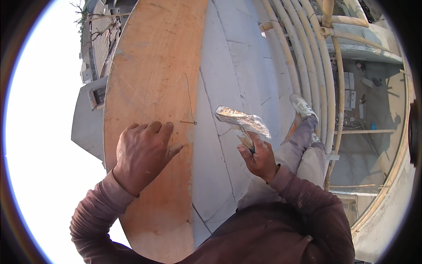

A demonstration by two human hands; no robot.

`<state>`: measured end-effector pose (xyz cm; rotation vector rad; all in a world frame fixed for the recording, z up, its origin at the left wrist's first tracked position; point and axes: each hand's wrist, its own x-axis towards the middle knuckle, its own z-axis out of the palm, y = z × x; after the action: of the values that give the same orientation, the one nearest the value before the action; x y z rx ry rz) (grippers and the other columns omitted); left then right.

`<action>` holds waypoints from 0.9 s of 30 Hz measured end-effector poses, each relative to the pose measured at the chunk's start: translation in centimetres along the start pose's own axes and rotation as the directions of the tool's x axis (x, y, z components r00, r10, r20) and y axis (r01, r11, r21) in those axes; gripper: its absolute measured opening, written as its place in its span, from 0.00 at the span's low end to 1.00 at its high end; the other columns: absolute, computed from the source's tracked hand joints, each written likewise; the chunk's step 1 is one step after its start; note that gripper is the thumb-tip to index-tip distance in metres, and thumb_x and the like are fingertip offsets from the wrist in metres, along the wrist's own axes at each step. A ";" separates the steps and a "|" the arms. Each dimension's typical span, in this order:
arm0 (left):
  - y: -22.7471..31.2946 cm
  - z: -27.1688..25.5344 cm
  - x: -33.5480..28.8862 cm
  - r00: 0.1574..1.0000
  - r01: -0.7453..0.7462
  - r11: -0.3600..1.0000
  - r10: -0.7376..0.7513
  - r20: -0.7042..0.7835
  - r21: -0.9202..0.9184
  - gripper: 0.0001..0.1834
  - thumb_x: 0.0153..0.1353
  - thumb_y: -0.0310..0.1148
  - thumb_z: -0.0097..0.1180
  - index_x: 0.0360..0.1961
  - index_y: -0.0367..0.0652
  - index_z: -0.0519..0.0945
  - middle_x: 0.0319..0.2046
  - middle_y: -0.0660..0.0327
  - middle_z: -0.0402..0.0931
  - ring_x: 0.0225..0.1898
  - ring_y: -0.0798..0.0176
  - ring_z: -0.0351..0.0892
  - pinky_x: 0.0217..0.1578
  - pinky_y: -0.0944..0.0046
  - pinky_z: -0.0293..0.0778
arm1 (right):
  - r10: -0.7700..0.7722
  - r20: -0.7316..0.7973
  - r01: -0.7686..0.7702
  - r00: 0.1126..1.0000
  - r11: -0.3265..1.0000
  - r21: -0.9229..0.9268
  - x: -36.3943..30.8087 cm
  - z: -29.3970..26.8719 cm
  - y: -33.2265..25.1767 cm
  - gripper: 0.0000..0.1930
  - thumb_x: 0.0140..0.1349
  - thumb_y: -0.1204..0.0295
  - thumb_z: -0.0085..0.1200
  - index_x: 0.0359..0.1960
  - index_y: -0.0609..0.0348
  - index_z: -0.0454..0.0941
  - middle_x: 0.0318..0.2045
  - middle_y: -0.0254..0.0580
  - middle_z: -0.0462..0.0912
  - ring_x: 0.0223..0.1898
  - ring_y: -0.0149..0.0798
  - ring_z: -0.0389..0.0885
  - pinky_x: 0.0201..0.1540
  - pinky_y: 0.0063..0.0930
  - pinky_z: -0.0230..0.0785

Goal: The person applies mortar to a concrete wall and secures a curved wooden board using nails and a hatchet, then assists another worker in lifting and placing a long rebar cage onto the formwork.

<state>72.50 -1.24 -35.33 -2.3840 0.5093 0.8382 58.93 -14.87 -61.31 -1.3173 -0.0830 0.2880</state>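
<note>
Head view: hammer in right hand

- An outdoor building site, seen from high on a wall: grey block wall faced with a plywood board.
- Bamboo scaffold poles run along the right.
- Far below, right, a concrete floor strewn with timber and debris.
- Left, far rooftops under open sky.
</note>
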 end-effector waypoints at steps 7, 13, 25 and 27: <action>-0.1 4.6 3.3 0.983 -0.097 0.994 0.089 0.163 0.043 0.23 0.61 0.53 0.61 0.28 0.42 0.83 0.23 0.59 0.78 0.25 0.55 0.80 0.31 0.57 0.74 | -0.047 -0.020 0.047 0.999 0.998 -0.030 -0.2 0.2 -0.6 0.21 0.69 0.61 0.55 0.52 0.68 0.74 0.28 0.54 0.81 0.26 0.56 0.82 0.28 0.42 0.74; -0.5 5.8 4.3 0.991 0.003 0.989 0.017 0.130 -0.149 0.18 0.65 0.42 0.58 0.25 0.39 0.81 0.23 0.54 0.77 0.25 0.49 0.79 0.30 0.53 0.73 | -0.053 0.002 0.053 0.999 0.999 -0.004 0.1 1.6 -0.2 0.20 0.69 0.61 0.55 0.52 0.68 0.73 0.31 0.56 0.82 0.28 0.56 0.83 0.30 0.43 0.75; -0.8 5.1 4.3 0.987 0.084 0.974 -0.053 0.149 -0.209 0.16 0.63 0.39 0.60 0.23 0.38 0.79 0.24 0.51 0.77 0.26 0.46 0.79 0.31 0.50 0.74 | 0.181 0.262 -0.160 0.948 0.982 -0.100 1.9 1.1 -3.9 0.19 0.72 0.61 0.51 0.53 0.65 0.71 0.35 0.60 0.83 0.34 0.60 0.84 0.35 0.48 0.76; -0.9 5.0 4.3 0.978 0.115 0.975 -0.078 0.193 -0.190 0.16 0.62 0.39 0.60 0.23 0.38 0.79 0.24 0.51 0.77 0.26 0.45 0.79 0.31 0.49 0.74 | 0.238 0.293 -0.216 0.926 0.971 -0.107 2.2 0.1 -4.3 0.20 0.71 0.62 0.52 0.55 0.66 0.72 0.42 0.59 0.83 0.38 0.57 0.85 0.37 0.43 0.77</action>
<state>73.87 1.78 -41.09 -2.4552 0.2418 1.0987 61.69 -15.14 -57.32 -1.3480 -0.2027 0.6919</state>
